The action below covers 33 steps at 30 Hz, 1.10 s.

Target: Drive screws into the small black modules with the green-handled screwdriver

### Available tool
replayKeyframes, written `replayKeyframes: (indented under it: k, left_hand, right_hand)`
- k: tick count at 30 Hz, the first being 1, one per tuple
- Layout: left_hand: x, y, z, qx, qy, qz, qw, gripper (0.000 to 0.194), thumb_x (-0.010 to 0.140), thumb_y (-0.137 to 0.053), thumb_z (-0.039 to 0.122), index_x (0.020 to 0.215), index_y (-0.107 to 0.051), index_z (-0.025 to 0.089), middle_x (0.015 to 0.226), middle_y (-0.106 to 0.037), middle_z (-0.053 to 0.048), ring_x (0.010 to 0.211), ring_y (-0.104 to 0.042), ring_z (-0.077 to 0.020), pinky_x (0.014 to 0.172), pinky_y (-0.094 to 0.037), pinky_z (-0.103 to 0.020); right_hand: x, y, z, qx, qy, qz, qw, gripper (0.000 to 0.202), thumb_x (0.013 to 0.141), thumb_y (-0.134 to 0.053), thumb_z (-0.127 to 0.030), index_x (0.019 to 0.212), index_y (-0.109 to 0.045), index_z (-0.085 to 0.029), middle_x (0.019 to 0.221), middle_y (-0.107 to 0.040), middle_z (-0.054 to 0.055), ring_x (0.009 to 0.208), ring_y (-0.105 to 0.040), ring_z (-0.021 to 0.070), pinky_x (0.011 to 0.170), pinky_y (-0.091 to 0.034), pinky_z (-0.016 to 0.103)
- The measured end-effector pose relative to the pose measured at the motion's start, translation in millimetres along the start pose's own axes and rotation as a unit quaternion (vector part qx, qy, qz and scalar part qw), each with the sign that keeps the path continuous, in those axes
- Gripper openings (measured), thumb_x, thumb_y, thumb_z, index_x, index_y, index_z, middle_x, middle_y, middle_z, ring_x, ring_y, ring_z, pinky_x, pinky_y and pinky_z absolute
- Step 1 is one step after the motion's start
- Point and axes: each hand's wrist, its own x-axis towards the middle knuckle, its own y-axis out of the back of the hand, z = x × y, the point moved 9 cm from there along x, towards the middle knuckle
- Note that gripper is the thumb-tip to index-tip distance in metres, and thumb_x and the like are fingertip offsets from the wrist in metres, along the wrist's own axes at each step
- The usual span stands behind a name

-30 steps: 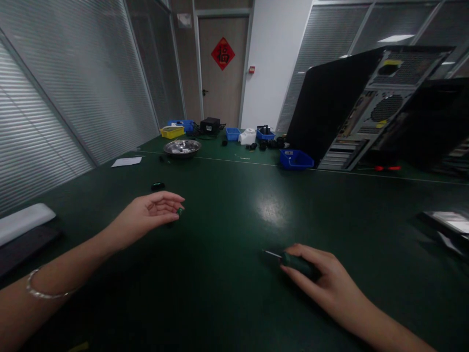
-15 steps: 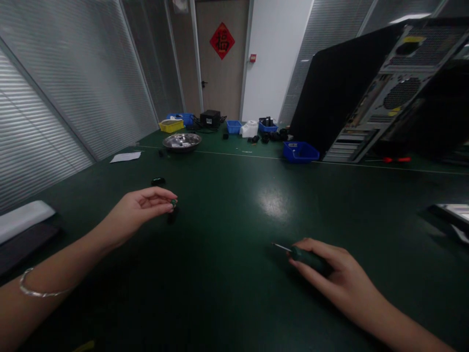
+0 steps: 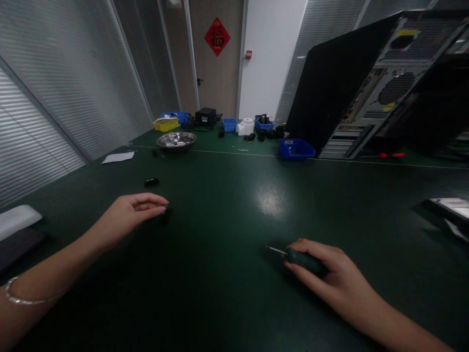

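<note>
Between thumb and fingertips, my left hand pinches a small green part, just above the dark green table. Too little of the part shows to tell what it is. A small black object lies on the table a little beyond that hand. My right hand is closed round the dark green handle of a screwdriver, whose thin metal shaft points left. The two hands are well apart.
A steel bowl, a yellow basket and a blue bin stand farther back. At the right rises a large black computer case. White paper lies at the left; a flat device is at the right edge.
The whole view has shifted slightly, so most things appear a little farther left. Both hands keep their hold, and the green part is now more hidden by the left fingertips.
</note>
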Motion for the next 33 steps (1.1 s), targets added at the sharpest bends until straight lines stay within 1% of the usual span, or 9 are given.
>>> replayKeyframes:
  k: [4,10,14,17,21,24,27,29,33]
  left_hand:
    - [-2,-5.7,2,0.014,0.001,-0.005,1.000,0.024,0.081,-0.072,0.036,0.102,-0.072,0.024,0.105,-0.077,-0.003,0.100,-0.071,-0.0267,0.094,-0.055,-0.043]
    - [-5,-8.7,1,0.019,0.008,0.001,1.000,0.025,0.084,-0.068,0.035,0.105,-0.070,0.022,0.101,-0.077,0.001,0.099,-0.071,-0.0236,0.087,-0.056,-0.034]
    - [-2,-8.5,-2,0.032,0.009,-0.008,0.999,0.027,0.083,-0.070,0.041,0.102,-0.071,0.023,0.099,-0.077,-0.001,0.097,-0.071,-0.0250,0.085,-0.056,-0.036]
    - [2,-9.4,-3,0.067,-0.004,-0.024,0.997,0.028,0.082,-0.069,0.045,0.101,-0.071,0.023,0.097,-0.076,-0.004,0.090,-0.072,-0.0252,0.079,-0.056,-0.035]
    - [3,-8.9,-3,0.147,-0.028,-0.034,0.988,0.034,0.087,-0.058,0.052,0.106,-0.070,0.026,0.096,-0.074,-0.005,0.082,-0.069,-0.0249,0.067,-0.054,-0.033]
    - [0,-5.6,3,0.177,-0.050,-0.022,0.983,0.037,0.089,-0.054,0.053,0.110,-0.069,0.027,0.099,-0.073,-0.005,0.083,-0.068,-0.0252,0.066,-0.053,-0.033]
    - [-5,-1.6,16,0.214,-0.091,0.003,0.973,0.036,0.085,-0.060,0.053,0.108,-0.070,0.028,0.097,-0.072,-0.006,0.083,-0.066,-0.0265,0.063,-0.051,-0.030]
    - [-10,-3.7,28,0.235,-0.134,0.001,0.963,0.028,0.083,-0.063,0.050,0.100,-0.073,0.029,0.099,-0.071,-0.005,0.088,-0.065,-0.0276,0.068,-0.052,-0.031]
    - [-20,-13.2,45,0.278,-0.195,-0.025,0.940,0.018,0.087,-0.061,0.035,0.094,-0.076,0.028,0.103,-0.070,-0.001,0.095,-0.065,-0.0249,0.088,-0.051,-0.035]
  right_hand:
    - [0,-1,2,-0.001,-0.003,-0.002,1.000,0.011,0.091,-0.059,-0.029,0.095,-0.069,-0.028,0.088,-0.076,0.003,0.081,-0.073,0.0216,0.071,-0.057,0.030]
    - [0,-2,2,0.005,-0.005,-0.003,1.000,0.009,0.091,-0.059,-0.028,0.092,-0.068,-0.028,0.088,-0.075,0.003,0.079,-0.072,0.0209,0.069,-0.057,0.029]
    - [-1,-2,1,0.011,-0.001,-0.004,1.000,0.009,0.091,-0.060,-0.027,0.095,-0.068,-0.029,0.087,-0.075,0.002,0.079,-0.072,0.0205,0.069,-0.056,0.029]
    - [-1,-1,0,0.021,0.000,-0.006,1.000,0.007,0.091,-0.060,-0.028,0.092,-0.067,-0.028,0.084,-0.074,0.002,0.077,-0.072,0.0204,0.067,-0.056,0.028]
    - [-1,-1,-1,0.027,-0.003,-0.005,1.000,0.007,0.092,-0.060,-0.028,0.090,-0.067,-0.028,0.082,-0.073,0.002,0.074,-0.071,0.0199,0.066,-0.055,0.028]
    - [-1,-4,2,0.031,-0.006,-0.012,0.999,0.007,0.092,-0.060,-0.028,0.092,-0.066,-0.028,0.084,-0.073,0.001,0.076,-0.071,0.0191,0.067,-0.055,0.028]
    - [0,-4,3,0.033,-0.004,-0.015,0.999,0.007,0.093,-0.059,-0.027,0.094,-0.066,-0.029,0.085,-0.073,0.000,0.077,-0.071,0.0184,0.068,-0.054,0.027]
    - [0,-4,3,0.032,-0.005,-0.013,0.999,0.008,0.093,-0.059,-0.027,0.094,-0.066,-0.030,0.085,-0.073,0.000,0.078,-0.071,0.0184,0.068,-0.054,0.027]
    - [0,-3,2,0.029,-0.006,-0.012,0.999,0.006,0.092,-0.060,-0.027,0.093,-0.066,-0.029,0.084,-0.073,0.000,0.077,-0.071,0.0187,0.068,-0.054,0.028]
